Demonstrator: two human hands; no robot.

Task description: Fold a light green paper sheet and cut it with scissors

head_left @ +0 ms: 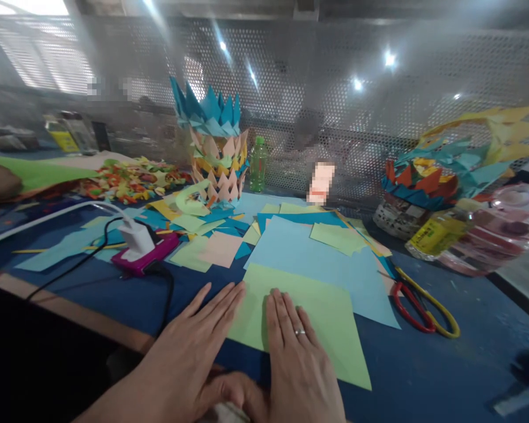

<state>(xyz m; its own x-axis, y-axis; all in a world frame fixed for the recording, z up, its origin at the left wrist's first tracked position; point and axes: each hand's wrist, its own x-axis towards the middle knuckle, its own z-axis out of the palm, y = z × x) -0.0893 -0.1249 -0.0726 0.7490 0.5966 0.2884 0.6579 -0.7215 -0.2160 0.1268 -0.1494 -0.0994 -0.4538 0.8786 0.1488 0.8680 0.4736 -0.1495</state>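
In the lower centre of the frame, your left hand [194,346] lies flat with fingers spread, its tips at the left edge of the thin light-green paper sheet [326,317]. Your right hand [300,364] presses flat on the sheet, gripping nothing. The sheet looks light, floppy and easily creased, so lift it by a corner. To the right, red-and-yellow-handled scissors [423,314] lie on the blue tabletop [423,376].

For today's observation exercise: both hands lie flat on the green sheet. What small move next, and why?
Probably slide the left hand under the edge of the green sheet to start a fold: it lies flat, with the right hand pinning it.
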